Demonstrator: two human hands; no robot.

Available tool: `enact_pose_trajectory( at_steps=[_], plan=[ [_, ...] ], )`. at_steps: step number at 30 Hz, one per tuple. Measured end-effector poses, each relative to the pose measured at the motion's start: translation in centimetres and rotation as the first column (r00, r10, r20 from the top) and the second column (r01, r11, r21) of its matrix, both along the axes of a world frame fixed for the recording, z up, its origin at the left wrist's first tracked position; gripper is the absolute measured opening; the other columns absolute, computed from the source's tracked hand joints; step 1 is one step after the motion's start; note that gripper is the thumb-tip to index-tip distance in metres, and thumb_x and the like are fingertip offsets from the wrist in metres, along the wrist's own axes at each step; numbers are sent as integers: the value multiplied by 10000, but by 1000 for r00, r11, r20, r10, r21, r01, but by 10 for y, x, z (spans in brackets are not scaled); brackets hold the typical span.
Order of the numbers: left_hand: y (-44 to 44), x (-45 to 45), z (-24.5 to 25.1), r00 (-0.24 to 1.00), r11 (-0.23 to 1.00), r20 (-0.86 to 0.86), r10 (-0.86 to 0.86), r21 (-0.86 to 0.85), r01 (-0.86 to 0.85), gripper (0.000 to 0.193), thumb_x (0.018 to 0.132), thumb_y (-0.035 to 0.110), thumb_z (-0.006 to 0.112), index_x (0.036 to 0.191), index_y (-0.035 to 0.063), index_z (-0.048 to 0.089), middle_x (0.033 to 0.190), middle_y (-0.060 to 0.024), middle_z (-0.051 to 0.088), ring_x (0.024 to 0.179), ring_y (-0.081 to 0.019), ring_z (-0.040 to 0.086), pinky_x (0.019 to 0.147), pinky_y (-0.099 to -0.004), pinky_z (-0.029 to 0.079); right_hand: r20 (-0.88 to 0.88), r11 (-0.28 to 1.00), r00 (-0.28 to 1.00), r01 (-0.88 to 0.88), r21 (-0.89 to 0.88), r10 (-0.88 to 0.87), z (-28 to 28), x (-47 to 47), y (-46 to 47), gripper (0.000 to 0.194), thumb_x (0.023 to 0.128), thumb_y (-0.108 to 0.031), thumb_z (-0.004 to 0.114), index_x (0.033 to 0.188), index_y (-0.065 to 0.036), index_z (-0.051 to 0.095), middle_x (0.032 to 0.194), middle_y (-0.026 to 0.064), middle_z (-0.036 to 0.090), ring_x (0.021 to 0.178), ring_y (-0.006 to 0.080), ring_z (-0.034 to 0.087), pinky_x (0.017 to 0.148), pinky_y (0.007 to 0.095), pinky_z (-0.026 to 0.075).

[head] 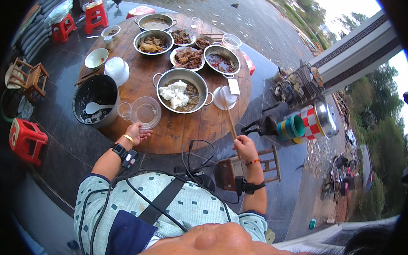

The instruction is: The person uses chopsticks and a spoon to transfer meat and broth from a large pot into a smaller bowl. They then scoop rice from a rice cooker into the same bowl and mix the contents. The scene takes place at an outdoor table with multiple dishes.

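Note:
My right hand point(245, 148) grips a pair of wooden chopsticks point(231, 122), which point away from me towards stacked clear plastic bowls point(222, 100). Palm turned up and fingers apart, my left hand point(137, 134) is at the near rim of a clear plastic bowl point(146, 112); whether it touches the rim is hard to tell. A small clear round lid or dish point(124, 110) lies beside that bowl. Farther in, a two-handled metal pot point(198, 80) contains white rice point(174, 94) over stewed food. Left of my hand stands a dark rice-cooker pot point(113, 106) with a white rice paddle point(95, 107) inside.
The round wooden table point(176, 136) also bears several metal pots and plates of food, such as a meat plate point(188, 57). An upturned plastic bowl stack point(117, 71) is at left. Near my right arm are a wooden chair point(231, 171) and a black dog point(272, 120). Red stools point(27, 140) stand left.

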State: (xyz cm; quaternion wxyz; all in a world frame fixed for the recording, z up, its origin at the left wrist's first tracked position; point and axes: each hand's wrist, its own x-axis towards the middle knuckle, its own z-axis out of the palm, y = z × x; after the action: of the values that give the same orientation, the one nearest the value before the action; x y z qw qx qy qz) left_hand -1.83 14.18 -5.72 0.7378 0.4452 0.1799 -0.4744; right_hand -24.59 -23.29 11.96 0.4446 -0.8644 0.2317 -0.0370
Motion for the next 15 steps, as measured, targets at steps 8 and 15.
enact_pose_trajectory(
  at_steps=[8,15],
  plan=[
    [-35,-63,25,977,977,-1,215,-9,-215,513,918,441,339,1046,-7,552,925,-117,650,679,-156,581,562,-254,460,-111,930,943,-280,238,312,51,13,-7,165,846,-163,546,840,-1,577,644,20,586,506,73,505,429,222,383],
    [-70,-108,77,976,986,143,-165,-12,168,548,914,500,393,1076,3,558,921,-139,655,588,-135,595,488,-193,435,-133,883,875,-447,144,465,50,11,3,171,839,-173,545,831,-6,580,611,10,576,421,64,453,367,227,346]
  ],
)
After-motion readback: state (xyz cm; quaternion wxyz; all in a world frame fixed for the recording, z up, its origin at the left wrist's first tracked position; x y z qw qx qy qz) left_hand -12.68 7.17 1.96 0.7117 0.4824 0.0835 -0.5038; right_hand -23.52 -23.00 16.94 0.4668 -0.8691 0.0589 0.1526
